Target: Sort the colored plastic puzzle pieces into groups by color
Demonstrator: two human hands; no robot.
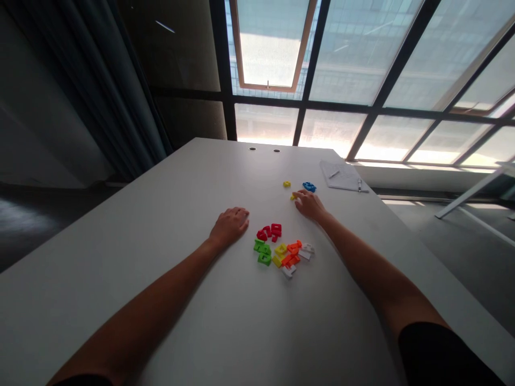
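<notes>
My left hand (230, 226) lies on the white table with its fingers stretched forward, holding nothing. Farther out, my right hand (309, 203) has its fingertips closed on a small yellow plastic piece (292, 198), partly hidden by them. Just beyond that hand lie blue pieces (309, 186) and another yellow piece (287, 184). Nearer to me is a group of small plastic pieces sorted loosely by colour: red pieces (276, 229), green pieces (264, 259), yellow pieces (280, 249), orange pieces (290, 259) and white pieces (308, 247). The exact shapes are too small to make out.
A sheet of paper or pad (341, 176) with a pen (359, 185) lies at the table's right edge. Two round cable holes (252, 149) sit near the far edge of the table (140, 230). Beyond stand windows and a dark curtain (88, 80).
</notes>
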